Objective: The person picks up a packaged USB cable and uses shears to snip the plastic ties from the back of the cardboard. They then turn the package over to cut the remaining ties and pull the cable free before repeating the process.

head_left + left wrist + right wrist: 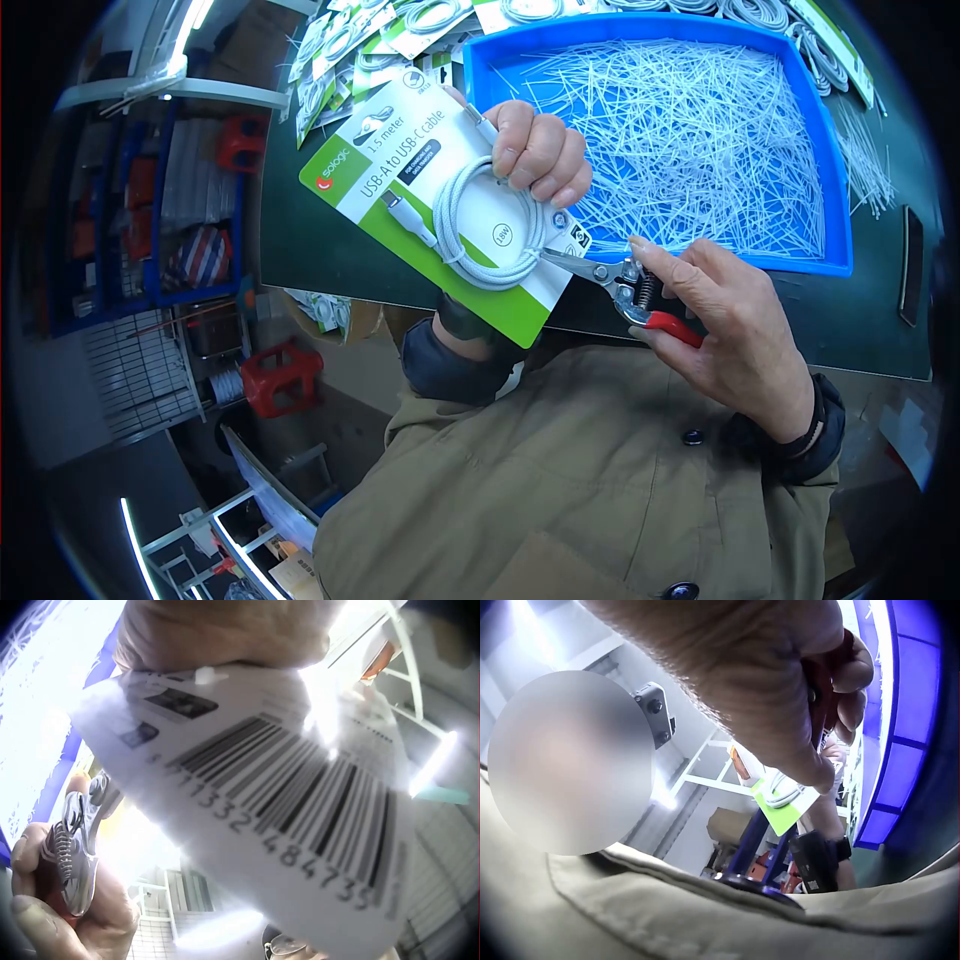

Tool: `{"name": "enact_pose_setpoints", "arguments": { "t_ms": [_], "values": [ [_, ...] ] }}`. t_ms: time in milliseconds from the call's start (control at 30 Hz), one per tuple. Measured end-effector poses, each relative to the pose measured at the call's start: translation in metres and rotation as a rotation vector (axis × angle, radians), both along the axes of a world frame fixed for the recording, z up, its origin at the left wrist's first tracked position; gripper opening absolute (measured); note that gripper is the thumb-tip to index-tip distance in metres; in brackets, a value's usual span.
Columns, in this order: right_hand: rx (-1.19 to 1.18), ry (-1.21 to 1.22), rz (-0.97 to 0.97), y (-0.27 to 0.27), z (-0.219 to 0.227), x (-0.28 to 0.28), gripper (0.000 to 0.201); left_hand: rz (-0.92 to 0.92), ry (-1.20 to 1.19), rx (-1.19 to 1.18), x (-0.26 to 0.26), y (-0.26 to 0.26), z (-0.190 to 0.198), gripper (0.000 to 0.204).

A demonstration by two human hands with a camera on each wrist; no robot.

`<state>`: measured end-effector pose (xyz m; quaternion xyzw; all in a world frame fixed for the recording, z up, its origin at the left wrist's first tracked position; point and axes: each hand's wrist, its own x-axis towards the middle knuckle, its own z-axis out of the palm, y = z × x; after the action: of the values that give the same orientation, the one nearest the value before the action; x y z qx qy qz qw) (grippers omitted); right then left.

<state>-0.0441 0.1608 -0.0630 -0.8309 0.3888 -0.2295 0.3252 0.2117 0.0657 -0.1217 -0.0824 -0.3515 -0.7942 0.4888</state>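
Observation:
My left hand [540,155] grips the upper right edge of a green and white retail card [515,315], tilted over the table's near edge. On its front lies a coiled white USB cable [447,225], held to the card by thin white ties. The card's back, with a barcode [277,795], faces the left wrist camera. My right hand [745,315] holds red-handled spring snips [672,326] around their handles. The snips' blade tips meet the right side of the coil, near a tie. In the right wrist view, the right fingers hide most of the snips.
Behind the hands, a blue tray [845,235] holds a heap of thin white strips, with more strips [865,165] to its right. Carded cables [345,45] pile at the back left. A dark flat object [910,265] lies on the green table [330,240] at right.

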Motion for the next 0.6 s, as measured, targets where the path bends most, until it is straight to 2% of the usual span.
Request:
{"name": "enact_pose_setpoints", "arguments": {
  "t_ms": [67,300,367,467,533,600],
  "values": [
    [0.004,-0.005,0.002,0.000,-0.001,-0.001,0.071,0.021,0.024,0.019,-0.003,0.002,-0.001,0.049],
    [0.006,-0.014,-0.013,0.003,-0.007,-0.012,0.068,-0.016,0.008,0.003,-0.006,0.003,0.000,0.051],
    [-0.003,-0.014,-0.018,0.003,-0.007,-0.015,0.067,0.002,0.019,-0.095,-0.002,-0.009,-0.007,0.048],
    [-0.023,-0.072,-0.112,0.001,-0.014,-0.013,0.065,0.157,0.085,0.006,-0.015,0.005,-0.005,0.047],
    [0.012,-0.217,-0.157,-0.001,-0.015,-0.007,0.055,0.254,0.125,0.044,-0.030,0.010,-0.006,0.047],
    [0.107,-0.333,-0.189,-0.005,-0.013,-0.005,0.049,0.239,0.139,0.128,-0.049,0.019,-0.004,0.052]
  ]
}}
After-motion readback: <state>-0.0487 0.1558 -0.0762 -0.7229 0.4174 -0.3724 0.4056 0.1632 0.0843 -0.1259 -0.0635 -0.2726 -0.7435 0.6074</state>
